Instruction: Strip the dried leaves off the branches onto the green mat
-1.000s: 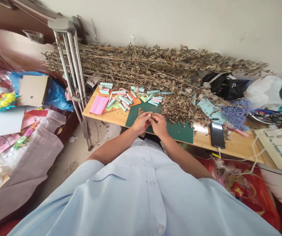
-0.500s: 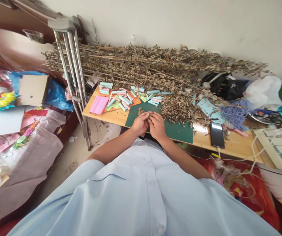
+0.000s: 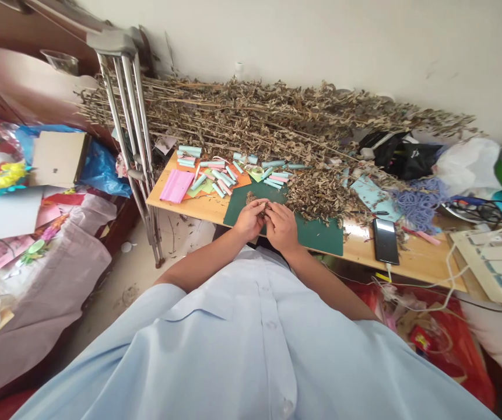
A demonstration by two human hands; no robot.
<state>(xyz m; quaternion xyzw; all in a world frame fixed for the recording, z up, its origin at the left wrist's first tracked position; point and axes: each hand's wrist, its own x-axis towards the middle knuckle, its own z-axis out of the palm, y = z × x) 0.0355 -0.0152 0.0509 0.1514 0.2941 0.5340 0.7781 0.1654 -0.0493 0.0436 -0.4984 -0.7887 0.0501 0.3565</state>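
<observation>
My left hand [image 3: 249, 220] and my right hand [image 3: 281, 225] meet over the near edge of a dark green mat [image 3: 320, 236]. Both are closed, fingertips together around a small clump of dried leaves [image 3: 251, 197], part of which shows above the left fingers. The rest of what they grip is hidden. A loose heap of dried leaves [image 3: 316, 195] lies on the mat just beyond my right hand. Past my left hand are several pale blue and pink paper rolls [image 3: 222, 178] and a pink paper stack [image 3: 176, 185].
Long bundles of dried leafy stalks [image 3: 242, 111] lie along the wall. A metal crutch [image 3: 130, 116] stands at the table's left end. To the right are a phone [image 3: 385, 240] on a cable, purple yarn [image 3: 421, 204] and a power strip [image 3: 491, 265].
My right hand's fingers have shifted slightly over the clump. Otherwise both hands stay together in the same place, and the things on the table have not moved.
</observation>
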